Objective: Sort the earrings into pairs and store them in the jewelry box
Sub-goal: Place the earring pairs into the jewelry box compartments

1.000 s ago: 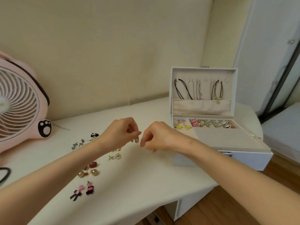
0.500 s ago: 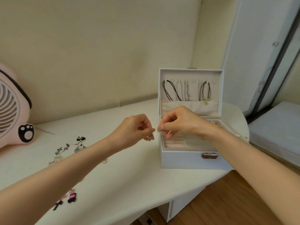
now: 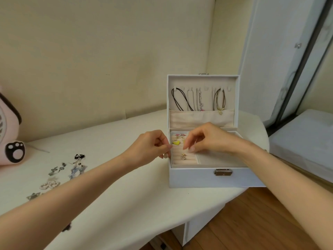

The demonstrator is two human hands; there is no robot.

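At the left of the table [image 3: 144, 195] we see loose earrings not yet stored: silver snake earrings [image 3: 57, 169], pearl earrings [image 3: 49, 184] and black earrings [image 3: 79, 156]. Our left hand [image 3: 149, 147] is curled at the left rim of the open jewelry box [image 3: 198, 179]. Our right hand [image 3: 207, 139] hangs over its padded rolls, fingers bent down. Whether either hand pinches an earring, we cannot tell. Yellow earrings [image 3: 176, 142], pink earrings [image 3: 179, 135] and a gold earring [image 3: 183, 156] already sit in the rolls, so we judge the task partly done.
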